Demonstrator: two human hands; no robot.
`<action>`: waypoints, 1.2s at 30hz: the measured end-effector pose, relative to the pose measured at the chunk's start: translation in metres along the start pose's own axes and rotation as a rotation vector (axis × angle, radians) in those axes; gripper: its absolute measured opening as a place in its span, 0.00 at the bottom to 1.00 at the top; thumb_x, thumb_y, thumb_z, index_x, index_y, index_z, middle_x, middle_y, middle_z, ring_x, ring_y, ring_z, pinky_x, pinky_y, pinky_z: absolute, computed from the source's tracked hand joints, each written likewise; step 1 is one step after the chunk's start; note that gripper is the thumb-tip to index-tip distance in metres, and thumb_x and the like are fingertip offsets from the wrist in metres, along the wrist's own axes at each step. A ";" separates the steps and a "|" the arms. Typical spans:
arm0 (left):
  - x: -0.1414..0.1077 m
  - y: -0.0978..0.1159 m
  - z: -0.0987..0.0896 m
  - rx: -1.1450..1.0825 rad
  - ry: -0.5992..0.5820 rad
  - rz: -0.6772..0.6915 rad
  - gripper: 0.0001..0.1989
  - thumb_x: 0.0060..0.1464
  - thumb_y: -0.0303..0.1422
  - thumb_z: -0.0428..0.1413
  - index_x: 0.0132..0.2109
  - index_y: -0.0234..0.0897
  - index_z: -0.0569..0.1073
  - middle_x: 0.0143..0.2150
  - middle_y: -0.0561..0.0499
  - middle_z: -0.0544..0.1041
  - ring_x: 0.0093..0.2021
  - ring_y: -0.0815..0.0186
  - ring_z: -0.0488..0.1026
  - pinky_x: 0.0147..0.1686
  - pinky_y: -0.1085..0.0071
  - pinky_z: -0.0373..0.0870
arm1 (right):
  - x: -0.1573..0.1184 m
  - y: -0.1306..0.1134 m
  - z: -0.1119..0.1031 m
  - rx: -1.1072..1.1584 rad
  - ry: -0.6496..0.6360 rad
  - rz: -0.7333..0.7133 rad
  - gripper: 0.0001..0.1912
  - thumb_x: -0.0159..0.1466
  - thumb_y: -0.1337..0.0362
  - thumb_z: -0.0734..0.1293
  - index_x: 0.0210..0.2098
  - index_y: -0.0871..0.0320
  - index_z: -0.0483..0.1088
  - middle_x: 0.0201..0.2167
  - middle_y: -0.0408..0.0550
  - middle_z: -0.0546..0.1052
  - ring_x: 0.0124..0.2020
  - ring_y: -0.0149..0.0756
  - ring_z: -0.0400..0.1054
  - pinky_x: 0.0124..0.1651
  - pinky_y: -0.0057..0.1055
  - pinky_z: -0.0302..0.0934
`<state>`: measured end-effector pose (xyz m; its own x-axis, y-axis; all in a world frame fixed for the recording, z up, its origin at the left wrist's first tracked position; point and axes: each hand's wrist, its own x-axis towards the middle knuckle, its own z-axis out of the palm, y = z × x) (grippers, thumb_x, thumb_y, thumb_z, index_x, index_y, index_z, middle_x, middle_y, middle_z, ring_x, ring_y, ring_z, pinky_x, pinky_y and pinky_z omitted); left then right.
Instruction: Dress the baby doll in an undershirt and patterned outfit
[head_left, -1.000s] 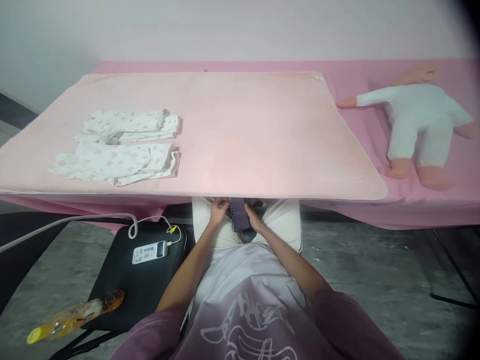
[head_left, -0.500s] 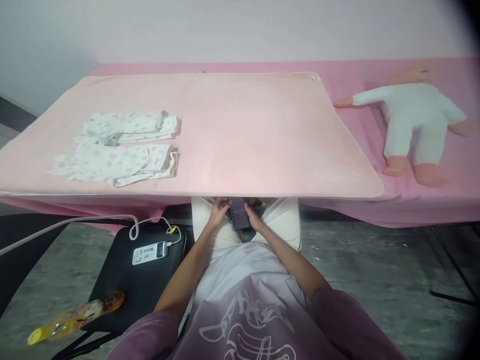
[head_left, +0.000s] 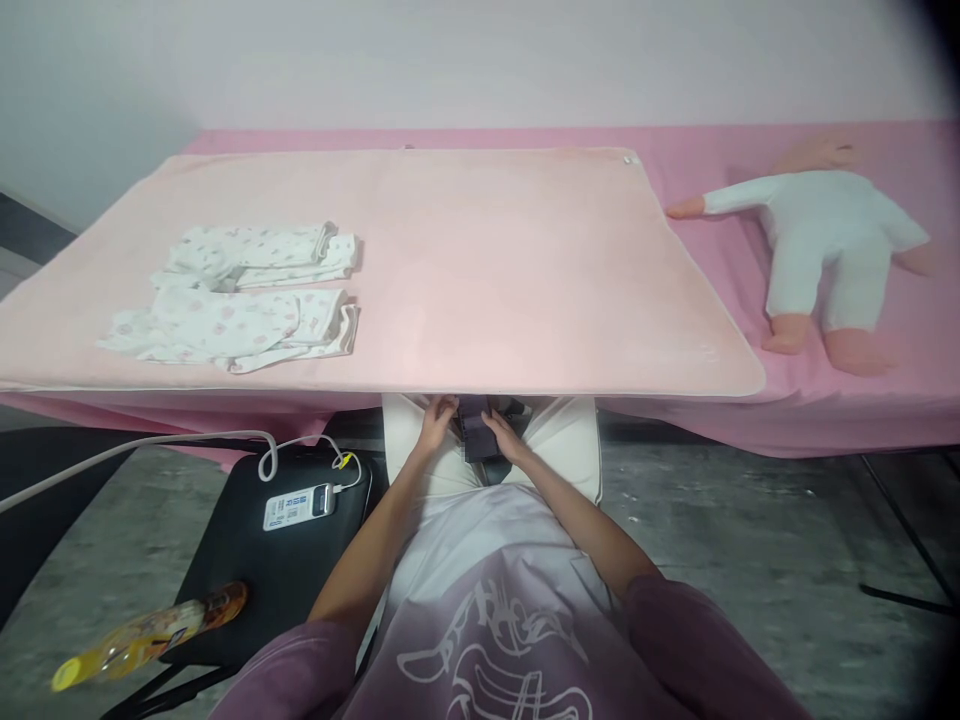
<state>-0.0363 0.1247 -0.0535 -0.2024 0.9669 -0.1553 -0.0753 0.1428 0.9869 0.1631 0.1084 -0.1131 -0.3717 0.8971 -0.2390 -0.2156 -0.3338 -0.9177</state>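
Below the table's front edge, over my lap, a dark flat phone (head_left: 478, 437) lies between my two hands. Its upper end is hidden under the edge. My left hand (head_left: 435, 425) grips its left side with bent fingers. On the other side my right hand (head_left: 504, 436) holds it, thumb reaching over the face. Two folded white baby garments with small prints, one farther back (head_left: 262, 252) and one nearer (head_left: 240, 325), lie on the left of the pale pink mat (head_left: 510, 270). A baby doll (head_left: 832, 235) in a white suit lies right of the mat.
A black stool (head_left: 232, 560) at my left bears a white power bank (head_left: 300, 506) with a cable (head_left: 187, 437). A bottle with a yellow cap (head_left: 142, 640) lies across its near edge. Pink cloth (head_left: 675, 425) hangs over the table's front.
The phone's face has turned from purple to darker. My right thumb has moved a little left over it. The garments and doll stay where they were.
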 end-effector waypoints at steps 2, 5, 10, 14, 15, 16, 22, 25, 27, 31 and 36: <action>-0.001 0.002 0.001 -0.009 0.005 -0.001 0.19 0.54 0.47 0.75 0.41 0.39 0.82 0.45 0.44 0.84 0.52 0.53 0.81 0.59 0.59 0.77 | -0.001 0.000 0.002 0.002 0.016 0.020 0.36 0.67 0.36 0.74 0.66 0.48 0.77 0.68 0.48 0.80 0.73 0.48 0.69 0.82 0.49 0.55; -0.003 0.003 0.002 -0.020 0.001 -0.016 0.22 0.55 0.52 0.74 0.42 0.40 0.81 0.44 0.45 0.84 0.51 0.53 0.82 0.53 0.60 0.80 | -0.001 -0.001 0.005 0.003 0.015 0.033 0.38 0.61 0.40 0.81 0.64 0.50 0.78 0.66 0.49 0.81 0.71 0.49 0.71 0.82 0.50 0.56; -0.004 0.005 0.003 -0.016 0.010 -0.022 0.23 0.55 0.53 0.74 0.43 0.38 0.82 0.40 0.46 0.82 0.49 0.55 0.82 0.52 0.61 0.80 | -0.004 -0.004 0.006 0.024 0.005 0.044 0.36 0.64 0.39 0.78 0.66 0.48 0.78 0.68 0.47 0.80 0.73 0.48 0.70 0.82 0.49 0.55; -0.002 0.006 0.003 0.003 0.008 -0.005 0.22 0.53 0.50 0.75 0.40 0.37 0.82 0.42 0.45 0.83 0.50 0.54 0.80 0.57 0.59 0.77 | -0.005 -0.005 0.004 0.039 0.022 0.062 0.36 0.67 0.36 0.74 0.66 0.48 0.78 0.69 0.48 0.79 0.74 0.49 0.69 0.82 0.49 0.56; -0.002 0.006 0.003 0.006 0.005 -0.006 0.22 0.52 0.50 0.75 0.40 0.38 0.82 0.42 0.45 0.83 0.49 0.54 0.80 0.56 0.59 0.77 | -0.004 -0.004 0.003 0.039 0.025 0.067 0.36 0.68 0.35 0.74 0.66 0.48 0.78 0.68 0.48 0.80 0.74 0.50 0.70 0.82 0.50 0.56; -0.002 0.006 0.003 0.008 0.001 -0.010 0.22 0.51 0.50 0.76 0.39 0.38 0.82 0.41 0.45 0.83 0.47 0.54 0.80 0.55 0.59 0.77 | -0.004 -0.004 0.003 0.040 0.027 0.071 0.36 0.68 0.34 0.73 0.66 0.48 0.78 0.68 0.48 0.80 0.73 0.50 0.70 0.82 0.51 0.57; 0.000 0.002 0.002 0.003 -0.013 -0.047 0.24 0.42 0.48 0.79 0.36 0.39 0.79 0.36 0.48 0.81 0.42 0.55 0.80 0.50 0.59 0.78 | -0.003 -0.002 0.001 0.044 0.021 0.074 0.37 0.70 0.32 0.71 0.67 0.48 0.78 0.67 0.48 0.81 0.72 0.50 0.72 0.80 0.52 0.60; 0.002 0.001 0.001 -0.034 -0.014 -0.065 0.24 0.46 0.50 0.78 0.40 0.39 0.80 0.41 0.46 0.83 0.50 0.53 0.82 0.56 0.59 0.78 | -0.004 -0.004 0.002 0.052 0.014 0.067 0.36 0.70 0.32 0.71 0.67 0.48 0.77 0.67 0.48 0.81 0.72 0.49 0.72 0.80 0.50 0.59; -0.001 -0.001 0.004 -0.071 -0.028 -0.095 0.26 0.51 0.54 0.75 0.44 0.39 0.81 0.46 0.44 0.85 0.54 0.50 0.82 0.58 0.58 0.78 | -0.005 -0.007 0.002 0.057 0.017 0.060 0.36 0.70 0.33 0.70 0.66 0.49 0.77 0.67 0.48 0.80 0.72 0.48 0.72 0.81 0.48 0.59; -0.023 -0.012 0.022 -0.202 -0.123 -0.264 0.34 0.63 0.65 0.62 0.52 0.36 0.82 0.49 0.38 0.86 0.56 0.45 0.83 0.57 0.52 0.81 | -0.006 -0.013 0.003 0.068 0.041 0.048 0.34 0.68 0.39 0.72 0.66 0.50 0.76 0.67 0.49 0.80 0.73 0.49 0.70 0.80 0.47 0.60; -0.054 -0.020 0.038 -0.527 -0.154 -0.588 0.28 0.72 0.53 0.61 0.69 0.42 0.76 0.62 0.40 0.84 0.61 0.49 0.83 0.62 0.48 0.82 | -0.007 -0.021 -0.004 0.056 0.065 0.049 0.38 0.61 0.46 0.78 0.67 0.51 0.69 0.67 0.51 0.79 0.73 0.49 0.68 0.78 0.45 0.63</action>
<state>0.0131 0.0775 -0.0628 0.1474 0.7880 -0.5978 -0.5863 0.5564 0.5888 0.1736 0.1102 -0.0932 -0.3242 0.8955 -0.3049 -0.2495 -0.3918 -0.8856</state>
